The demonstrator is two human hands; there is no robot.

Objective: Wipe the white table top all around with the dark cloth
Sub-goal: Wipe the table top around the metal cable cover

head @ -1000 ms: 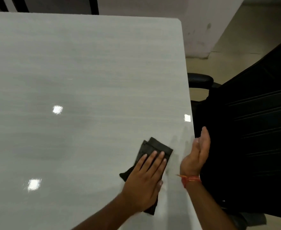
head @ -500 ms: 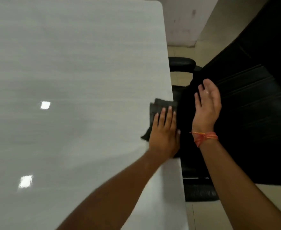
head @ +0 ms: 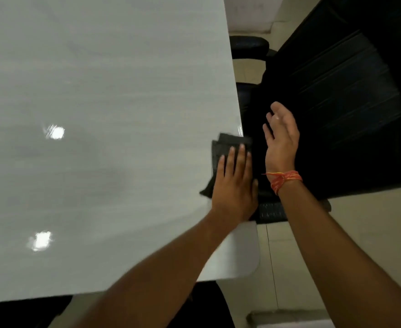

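The glossy white table top (head: 105,95) fills the left of the head view. A folded dark cloth (head: 228,147) lies at the table's right edge, partly overhanging it. My left hand (head: 233,185) presses flat on the cloth with straight fingers and covers most of it. My right hand (head: 281,138) hovers open just past the table edge, palm turned towards the cloth, an orange thread around its wrist. It holds nothing.
A black office chair (head: 336,102) stands close against the table's right side, its armrest (head: 249,47) near the edge. Pale tiled floor (head: 289,268) shows at the lower right. The table's rounded near-right corner (head: 249,263) is in view.
My left hand slid the cloth from inside the table out to its right edge. My right hand moved off the edge and now hovers over the chair.
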